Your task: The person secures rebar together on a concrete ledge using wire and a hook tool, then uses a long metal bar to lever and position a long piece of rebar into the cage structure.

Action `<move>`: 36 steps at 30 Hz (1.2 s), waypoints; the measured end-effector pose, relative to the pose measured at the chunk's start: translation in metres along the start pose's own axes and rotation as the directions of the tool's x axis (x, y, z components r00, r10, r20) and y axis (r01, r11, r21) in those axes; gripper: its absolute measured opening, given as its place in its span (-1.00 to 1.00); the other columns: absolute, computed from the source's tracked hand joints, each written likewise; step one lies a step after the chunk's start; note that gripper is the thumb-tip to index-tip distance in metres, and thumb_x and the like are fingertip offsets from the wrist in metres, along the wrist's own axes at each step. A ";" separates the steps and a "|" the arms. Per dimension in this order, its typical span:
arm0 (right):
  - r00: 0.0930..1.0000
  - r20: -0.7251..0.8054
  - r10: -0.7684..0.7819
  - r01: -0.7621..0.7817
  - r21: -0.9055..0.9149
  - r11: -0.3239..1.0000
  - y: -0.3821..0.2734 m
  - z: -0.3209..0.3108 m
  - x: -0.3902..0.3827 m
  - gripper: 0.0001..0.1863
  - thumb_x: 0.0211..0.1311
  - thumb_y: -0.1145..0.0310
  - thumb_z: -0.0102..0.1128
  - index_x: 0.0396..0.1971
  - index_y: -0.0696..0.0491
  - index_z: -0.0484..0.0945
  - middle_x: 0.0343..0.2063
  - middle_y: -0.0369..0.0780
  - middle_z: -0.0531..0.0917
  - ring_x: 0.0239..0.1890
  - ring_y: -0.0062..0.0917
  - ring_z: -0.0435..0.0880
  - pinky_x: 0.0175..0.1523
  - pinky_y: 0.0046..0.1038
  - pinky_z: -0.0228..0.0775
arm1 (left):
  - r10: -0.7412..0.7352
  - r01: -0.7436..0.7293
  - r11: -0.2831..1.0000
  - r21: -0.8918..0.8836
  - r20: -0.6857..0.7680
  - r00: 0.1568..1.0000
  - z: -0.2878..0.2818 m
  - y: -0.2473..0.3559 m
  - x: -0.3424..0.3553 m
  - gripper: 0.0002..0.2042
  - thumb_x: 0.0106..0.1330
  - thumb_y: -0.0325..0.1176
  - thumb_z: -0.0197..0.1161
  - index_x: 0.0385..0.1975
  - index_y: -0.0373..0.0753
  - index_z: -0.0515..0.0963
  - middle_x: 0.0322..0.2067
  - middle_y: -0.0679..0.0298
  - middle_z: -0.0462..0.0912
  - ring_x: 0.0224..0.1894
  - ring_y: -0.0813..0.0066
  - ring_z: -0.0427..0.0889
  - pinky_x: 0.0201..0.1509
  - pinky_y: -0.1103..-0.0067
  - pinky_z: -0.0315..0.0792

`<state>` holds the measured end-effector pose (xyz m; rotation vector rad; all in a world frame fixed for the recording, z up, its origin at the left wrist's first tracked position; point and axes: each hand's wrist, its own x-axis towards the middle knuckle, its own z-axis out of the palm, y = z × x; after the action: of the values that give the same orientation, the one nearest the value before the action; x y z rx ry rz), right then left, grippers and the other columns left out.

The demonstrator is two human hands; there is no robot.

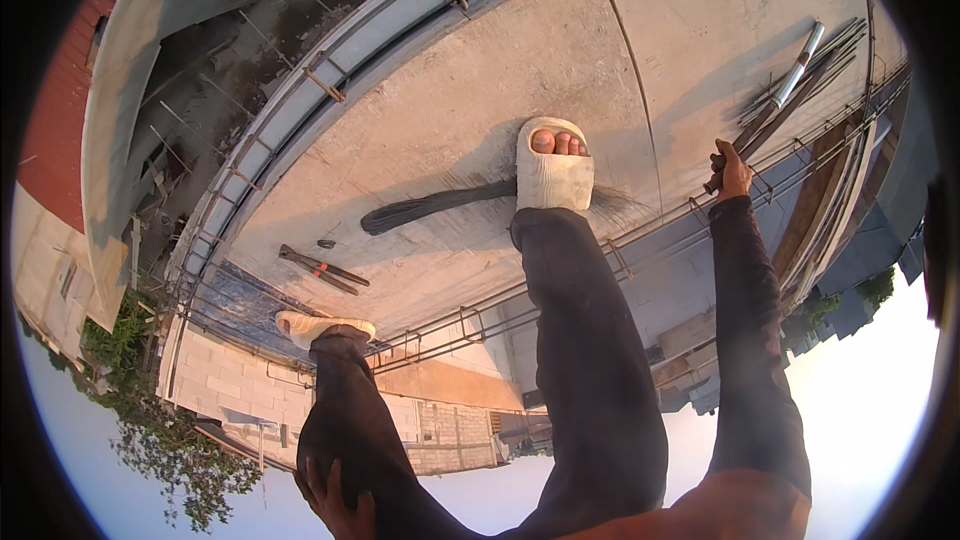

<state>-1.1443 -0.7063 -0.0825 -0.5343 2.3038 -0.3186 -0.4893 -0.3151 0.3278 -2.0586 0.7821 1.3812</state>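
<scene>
My right hand (pixel 730 168) is stretched forward and closed around the end of a dark steel bar (pixel 765 120) that lies with a bundle of rebar at the slab's right edge. Low in the view, my left hand (pixel 325 495) rests on my left thigh with its fingers spread and nothing in it. My right foot in a white slipper (pixel 553 175) stands on a dark bundle of thin wire (pixel 430 204) on the concrete slab (pixel 470 90). My left foot in its slipper (pixel 320 325) rests on the rebar cage (pixel 450 335) at the slab's near edge.
A pair of long-handled cutters (pixel 322 268) lies on the slab near my left foot. A silver pipe (pixel 802 62) lies among the rebar at the right. Another rebar cage (pixel 330 85) runs along the far edge. Beyond the edges are drops to block walls, roofs and trees.
</scene>
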 end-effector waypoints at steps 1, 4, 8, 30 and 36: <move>1.000 0.027 0.010 -0.012 0.072 0.997 -0.013 -0.002 -0.014 -0.70 0.11 0.18 0.51 -0.40 0.11 0.66 -0.57 -0.25 0.64 -0.58 -0.55 0.54 -0.47 -0.46 0.39 | 0.003 -0.004 1.000 -0.027 -0.009 1.000 0.001 -0.007 -0.007 -0.29 0.05 -0.27 0.37 0.33 -0.17 0.47 0.53 -0.10 0.06 0.58 -0.35 -0.21 0.55 -0.19 -0.08; 0.996 0.088 -0.019 -0.011 0.328 0.945 -0.054 -0.018 -0.061 -0.76 0.32 0.23 0.36 -0.36 0.12 0.62 -0.57 -0.26 0.61 -0.61 -0.55 0.56 -0.53 -0.53 0.46 | 0.002 -0.007 0.995 -0.100 -0.054 0.999 0.004 -0.032 -0.029 -0.29 0.04 -0.28 0.37 0.33 -0.17 0.48 0.53 -0.10 0.06 0.58 -0.35 -0.21 0.55 -0.19 -0.08; 0.965 0.257 -0.042 -0.103 0.526 0.844 -0.107 -0.025 -0.160 -0.80 0.44 0.29 0.23 -0.33 0.10 0.57 -0.56 -0.28 0.61 -0.61 -0.58 0.58 -0.53 -0.60 0.52 | 0.009 -0.042 0.969 -0.242 -0.139 0.990 0.018 -0.066 -0.048 -0.32 0.00 -0.29 0.37 0.28 -0.15 0.54 0.51 -0.08 0.12 0.57 -0.40 -0.16 0.52 -0.20 -0.04; 0.640 0.756 0.140 -0.393 0.165 0.905 -0.022 0.111 -0.992 -0.75 0.47 0.20 0.19 -0.20 0.11 0.50 -0.50 -0.37 0.45 -0.56 -0.73 0.39 -0.58 -0.66 0.27 | 0.399 -0.296 0.071 -0.953 -0.245 0.884 0.007 -0.223 0.068 -0.20 0.47 0.26 0.07 0.46 -0.31 0.28 0.24 -0.08 0.54 0.37 -0.01 0.46 0.35 0.18 0.39; 0.522 0.806 0.281 -0.379 -0.076 0.922 -0.006 0.104 -1.131 -0.74 0.47 0.22 0.15 -0.12 0.12 0.49 -0.45 -0.38 0.44 -0.53 -0.73 0.37 -0.56 -0.65 0.24 | 0.481 0.250 -0.532 -0.809 -0.046 0.875 -0.028 -0.262 0.054 -0.53 0.49 0.08 0.21 0.15 -0.14 0.42 -0.22 0.26 0.61 -0.24 0.42 0.67 -0.21 0.40 0.61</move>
<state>-0.3427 -0.1929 0.5371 -0.1020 1.4100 0.0142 -0.2676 -0.1640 0.3161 -2.1500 -1.4032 3.4579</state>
